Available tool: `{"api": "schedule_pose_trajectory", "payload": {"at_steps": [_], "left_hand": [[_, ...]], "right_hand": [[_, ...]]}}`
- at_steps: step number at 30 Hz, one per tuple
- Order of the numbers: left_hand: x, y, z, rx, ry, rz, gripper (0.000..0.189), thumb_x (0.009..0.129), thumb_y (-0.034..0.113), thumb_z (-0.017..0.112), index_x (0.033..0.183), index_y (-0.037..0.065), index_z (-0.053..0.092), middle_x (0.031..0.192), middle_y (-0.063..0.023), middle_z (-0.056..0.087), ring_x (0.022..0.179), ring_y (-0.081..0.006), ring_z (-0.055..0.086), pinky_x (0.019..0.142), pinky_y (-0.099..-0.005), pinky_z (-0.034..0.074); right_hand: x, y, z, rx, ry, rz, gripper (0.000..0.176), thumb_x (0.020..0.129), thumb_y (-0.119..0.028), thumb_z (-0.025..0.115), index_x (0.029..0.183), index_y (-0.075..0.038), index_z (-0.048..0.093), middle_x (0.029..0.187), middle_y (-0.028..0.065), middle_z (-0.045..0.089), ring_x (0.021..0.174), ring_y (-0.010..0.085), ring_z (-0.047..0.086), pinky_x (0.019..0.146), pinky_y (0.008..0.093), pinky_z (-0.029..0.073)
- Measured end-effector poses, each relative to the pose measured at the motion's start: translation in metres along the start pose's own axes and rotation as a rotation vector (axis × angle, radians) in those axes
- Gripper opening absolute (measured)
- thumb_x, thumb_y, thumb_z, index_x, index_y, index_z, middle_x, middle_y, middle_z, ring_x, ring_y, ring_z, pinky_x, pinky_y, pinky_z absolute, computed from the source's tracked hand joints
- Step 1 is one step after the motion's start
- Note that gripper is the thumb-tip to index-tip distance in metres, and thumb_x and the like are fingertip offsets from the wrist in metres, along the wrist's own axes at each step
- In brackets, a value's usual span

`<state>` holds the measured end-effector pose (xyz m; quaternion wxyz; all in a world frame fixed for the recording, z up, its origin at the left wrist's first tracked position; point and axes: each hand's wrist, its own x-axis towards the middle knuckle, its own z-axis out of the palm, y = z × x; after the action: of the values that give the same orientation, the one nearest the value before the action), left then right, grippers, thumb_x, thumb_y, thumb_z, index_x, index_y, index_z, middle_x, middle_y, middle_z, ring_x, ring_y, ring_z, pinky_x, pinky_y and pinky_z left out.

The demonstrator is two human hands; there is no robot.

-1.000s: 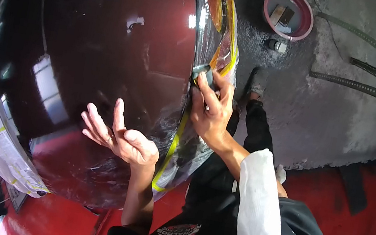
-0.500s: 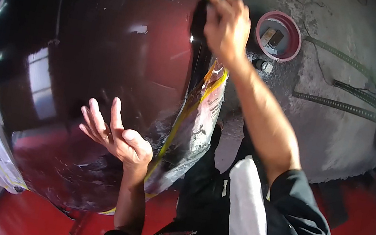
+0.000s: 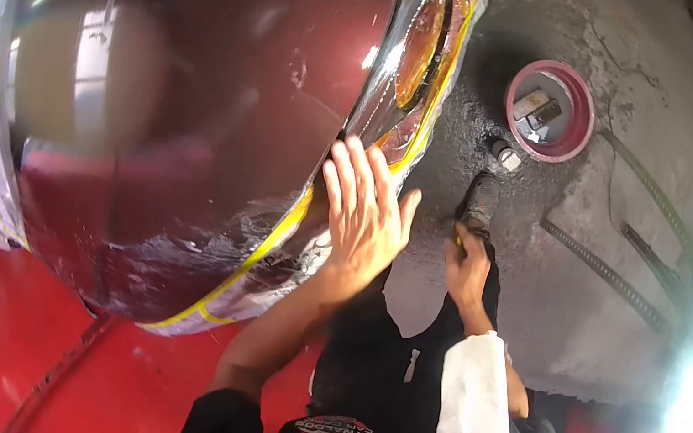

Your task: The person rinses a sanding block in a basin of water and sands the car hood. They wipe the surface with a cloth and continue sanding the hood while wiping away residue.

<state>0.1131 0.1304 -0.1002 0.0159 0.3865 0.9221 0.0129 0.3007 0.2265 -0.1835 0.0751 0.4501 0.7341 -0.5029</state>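
A glossy dark maroon car panel (image 3: 227, 103) fills the left side, with wet whitish smears near its lower edge. My left hand (image 3: 362, 219) is open, its fingers stretched out at the panel's taped edge, the tips just below an orange-lensed lamp (image 3: 420, 49). Yellow masking tape (image 3: 279, 232) follows that edge, with pale covering film beyond it. Off the panel, my right hand (image 3: 467, 266) is closed above my leg, close to my shoe (image 3: 481, 199). Something small and yellowish may show at its fingertips, but I cannot make it out.
A pink basin (image 3: 588, 120) of water with block-like pieces in it stands on the grey concrete floor (image 3: 528, 341). Beside it is a small white-topped container (image 3: 507, 157). Perforated metal strips (image 3: 606, 272) lie to the right. Red floor (image 3: 139, 393) shows at lower left.
My right hand has come off the panel's edge by the lamp and down toward my leg. My left hand has moved from above the panel, right and up, to its taped edge. The view has shifted.
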Motion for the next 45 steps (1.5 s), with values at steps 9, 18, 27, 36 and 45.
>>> {"api": "schedule_pose_trajectory", "payload": {"at_steps": [9,18,27,36,45], "left_hand": [[0.062,0.023,0.04,0.099,0.192,-0.152,0.085,0.093,0.035,0.065,0.147,-0.018,0.027,0.154,-0.0422,0.025,0.147,-0.0567,0.021,0.12,-0.063,0.014],[0.14,0.044,0.037,0.007,0.333,-0.205,0.083,0.091,0.029,0.067,0.146,-0.02,0.029,0.154,-0.0417,0.027,0.148,-0.0536,0.023,0.122,-0.0595,0.016],[0.222,0.047,0.045,0.07,0.486,-0.119,0.076,0.089,0.024,0.066,0.14,-0.023,0.036,0.149,-0.043,0.034,0.147,-0.0528,0.027,0.123,-0.0567,0.018],[0.259,0.043,0.04,0.391,0.351,-0.137,0.06,0.094,0.02,0.056,0.146,-0.006,0.041,0.153,-0.0277,0.04,0.147,-0.0437,0.033,0.124,-0.05,0.02],[0.192,0.129,0.179,-0.508,0.115,0.136,0.035,0.095,0.022,0.063,0.124,0.002,0.067,0.135,-0.0268,0.058,0.119,-0.0434,0.06,0.104,-0.0502,0.047]], "right_hand": [[0.011,0.029,-0.057,-0.106,0.025,0.027,0.04,0.092,-0.019,0.068,0.131,-0.011,0.066,0.12,0.0208,0.067,0.115,0.04,0.063,0.1,0.0461,0.049],[0.021,0.011,-0.095,-0.16,0.057,-0.009,0.037,0.092,-0.013,0.068,0.129,-0.008,0.067,0.123,0.0203,0.066,0.112,0.0354,0.066,0.096,0.0417,0.052],[0.026,0.028,-0.103,-0.144,0.049,-0.034,0.038,0.092,-0.013,0.068,0.13,-0.008,0.066,0.124,0.0228,0.065,0.113,0.0403,0.065,0.097,0.0447,0.051],[0.034,0.128,-0.092,0.254,-0.089,0.213,0.047,0.1,-0.027,0.06,0.136,0.003,0.058,0.114,0.0168,0.066,0.1,0.0257,0.063,0.087,0.0352,0.05],[0.155,0.187,-0.109,0.293,0.07,0.3,0.076,0.092,-0.046,0.067,0.145,0.004,0.047,0.139,0.0326,0.056,0.132,0.0384,0.054,0.11,0.0436,0.041]]}}
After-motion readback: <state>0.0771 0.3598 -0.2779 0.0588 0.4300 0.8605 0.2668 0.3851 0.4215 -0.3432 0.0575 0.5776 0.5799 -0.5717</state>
